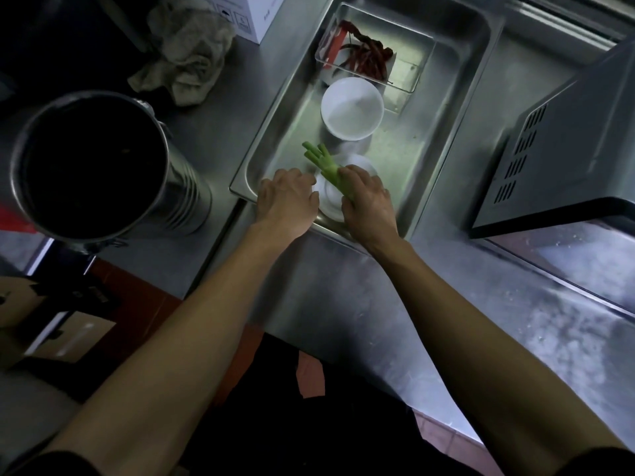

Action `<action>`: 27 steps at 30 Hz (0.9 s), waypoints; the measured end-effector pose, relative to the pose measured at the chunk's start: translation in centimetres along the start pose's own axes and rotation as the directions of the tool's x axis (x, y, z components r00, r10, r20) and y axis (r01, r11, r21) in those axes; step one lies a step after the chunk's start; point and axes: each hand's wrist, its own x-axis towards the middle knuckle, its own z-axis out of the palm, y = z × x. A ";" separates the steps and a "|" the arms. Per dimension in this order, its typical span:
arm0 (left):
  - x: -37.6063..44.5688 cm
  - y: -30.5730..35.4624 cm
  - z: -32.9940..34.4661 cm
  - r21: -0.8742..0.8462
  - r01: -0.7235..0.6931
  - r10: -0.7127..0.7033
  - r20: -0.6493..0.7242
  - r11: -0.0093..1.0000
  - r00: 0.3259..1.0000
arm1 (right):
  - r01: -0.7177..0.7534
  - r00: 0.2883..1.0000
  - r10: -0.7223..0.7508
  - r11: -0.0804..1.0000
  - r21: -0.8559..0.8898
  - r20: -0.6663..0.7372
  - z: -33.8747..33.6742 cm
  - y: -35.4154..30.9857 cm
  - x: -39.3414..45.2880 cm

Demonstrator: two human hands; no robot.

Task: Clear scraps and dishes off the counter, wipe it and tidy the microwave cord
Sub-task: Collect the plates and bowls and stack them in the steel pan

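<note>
A deep steel tray (275,132) sits on the counter. Inside it are a white bowl (352,109), a clear box of dried red chillies (369,53) and, at the near end, a white plate (331,201). My right hand (367,201) is closed around a green vegetable stalk (321,159) that lies over the plate. My left hand (288,201) rests on the plate's left edge at the tray's near rim, fingers curled down; whether it grips the plate is hidden. The microwave (563,159) stands at the right; its cord is not visible.
A tall steel pot (99,166) stands at the left counter edge. A crumpled grey cloth (182,53) lies behind it, beside a white carton (261,15). The steel counter (343,286) runs to the right, wet and smeared in front of the microwave.
</note>
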 end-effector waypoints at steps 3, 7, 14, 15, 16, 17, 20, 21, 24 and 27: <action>0.3 -0.1 0.4 0.011 0.000 0.000 0.020 1.000 1.000 | -0.018 1.000 0.018 1.000 0.006 0.025 0.2 0.2 0.4; 0.6 -0.2 0.7 0.028 -0.009 0.008 0.031 1.000 0.999 | -0.027 0.998 0.027 1.000 0.006 0.053 0.7 0.5 0.8; 1.2 -0.3 1.0 0.025 -0.011 0.010 0.036 1.000 0.999 | -0.050 0.996 0.049 0.999 0.008 0.080 1.2 1.0 1.2; 1.3 -0.3 1.1 0.025 -0.009 0.008 0.040 1.000 0.999 | -0.054 0.995 0.053 0.998 0.009 0.083 1.2 1.1 1.2; 1.3 -0.3 1.2 0.026 -0.009 0.008 0.042 1.000 0.999 | -0.058 0.995 0.058 0.998 0.007 0.084 1.1 1.1 1.3; 1.3 -0.3 1.2 0.028 -0.009 0.008 0.042 1.000 0.999 | -0.062 0.995 0.061 0.998 0.006 0.083 1.1 1.2 1.3; 1.2 -0.3 1.3 0.029 -0.016 0.015 0.039 0.999 0.999 | -0.075 0.994 0.074 0.997 0.015 0.077 1.2 1.2 1.3; 1.2 -0.3 1.3 0.026 -0.018 0.017 0.039 1.000 0.999 | -0.079 0.994 0.078 0.997 0.015 0.074 1.3 1.3 1.2; 1.1 -0.2 1.2 0.022 -0.024 0.023 0.043 0.999 0.999 | -0.088 0.994 0.088 0.996 0.003 0.057 1.4 1.2 1.1; 1.1 -0.2 1.0 0.029 -0.037 0.036 0.032 0.999 0.999 | -0.121 0.991 0.122 0.992 -0.017 0.050 1.4 0.8 1.1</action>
